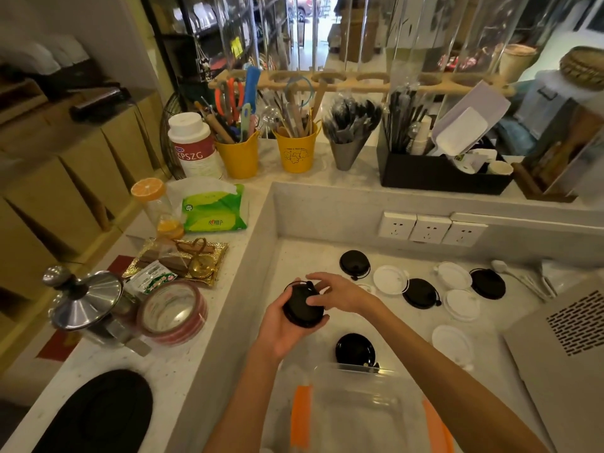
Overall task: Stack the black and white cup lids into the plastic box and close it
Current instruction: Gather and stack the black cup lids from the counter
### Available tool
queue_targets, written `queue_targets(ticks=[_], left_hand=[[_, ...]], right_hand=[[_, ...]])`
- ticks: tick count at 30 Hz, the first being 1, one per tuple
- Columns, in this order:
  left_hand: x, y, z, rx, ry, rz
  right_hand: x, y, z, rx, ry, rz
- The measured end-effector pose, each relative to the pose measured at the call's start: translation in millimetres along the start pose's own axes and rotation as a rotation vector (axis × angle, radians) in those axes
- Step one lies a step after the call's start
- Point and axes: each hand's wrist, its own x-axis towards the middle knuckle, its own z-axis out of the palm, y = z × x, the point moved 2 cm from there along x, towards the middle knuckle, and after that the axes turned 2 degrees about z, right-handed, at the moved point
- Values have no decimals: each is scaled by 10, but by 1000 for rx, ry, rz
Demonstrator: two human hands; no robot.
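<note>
My left hand (281, 328) grips a small stack of black cup lids (299, 307) from below, above the sunken counter. My right hand (336, 291) rests its fingers on top of that stack, thumb and fingers curled round its edge. Loose lids lie on the counter: black lids (354, 263) (421, 293) (487, 283) (355, 349) and white lids (390, 279) (454, 275) (462, 305) (452, 343). The clear plastic box (362, 407) with orange clips (300, 416) stands open at the near edge, under my forearms.
A grey perforated appliance (568, 338) fills the right side. Wall sockets (428, 228) sit on the back wall of the recess. The raised ledge on the left carries a tape roll (173, 310), a steel press pot (88, 299) and a gold tray (183, 259).
</note>
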Motion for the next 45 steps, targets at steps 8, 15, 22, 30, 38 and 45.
queue_targets(ticks=[8,15,22,30,38,45], left_hand=[[-97,13,-26,-63,77,-26],[-163,-35,-40,-63,96,-22],[-179,-5,-61,-24,157,11],[-88,-63,91,118,227,-4],[-49,-35,219,-1,139,-51],[-39,94,181,-30,23,-33]], right_hand=[[-215,678,-82,-612,-166,431],[-316,1095,172,-752,-63,451],[-292,945,-153,-441,174,413],[-224,372,-319,-48,639,117],[-391,-10,252,-393,602,-443],[-476,6,291,-459,160,-586]])
